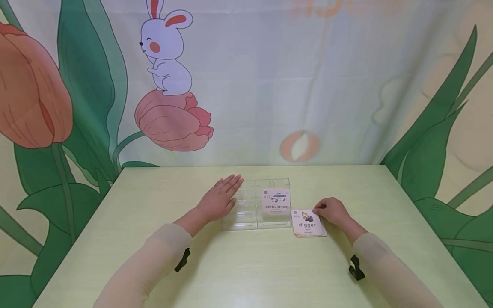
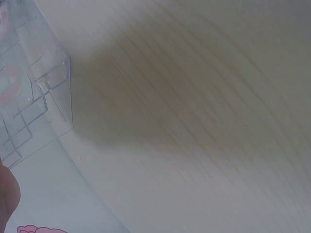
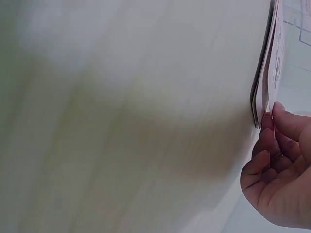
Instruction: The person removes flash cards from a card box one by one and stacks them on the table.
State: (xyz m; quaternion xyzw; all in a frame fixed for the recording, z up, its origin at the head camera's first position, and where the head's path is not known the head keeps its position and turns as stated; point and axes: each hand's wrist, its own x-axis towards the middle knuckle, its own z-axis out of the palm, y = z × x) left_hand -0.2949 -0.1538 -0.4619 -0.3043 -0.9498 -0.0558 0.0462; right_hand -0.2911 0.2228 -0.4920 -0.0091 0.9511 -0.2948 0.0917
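A clear plastic rack (image 1: 256, 214) with several compartments stands on the table. My left hand (image 1: 219, 199) lies over its left side with the fingers straight; in the left wrist view the rack's corner (image 2: 58, 97) shows beside part of that hand (image 2: 8, 194). A card printed "ambulance" (image 1: 276, 202) sits in the rack's right column. To the right of the rack, a "digger" card (image 1: 307, 224) tops a small stack. My right hand (image 1: 333, 211) pinches that top card's upper right corner between thumb and fingers. In the right wrist view, the top card's edge is lifted off the cards (image 3: 260, 92) beneath.
The pale wood-grain table (image 1: 239, 269) reaches back to a printed curtain (image 1: 246, 85) with a rabbit, tulips and leaves. Black straps (image 1: 356, 268) hang at both wrists.
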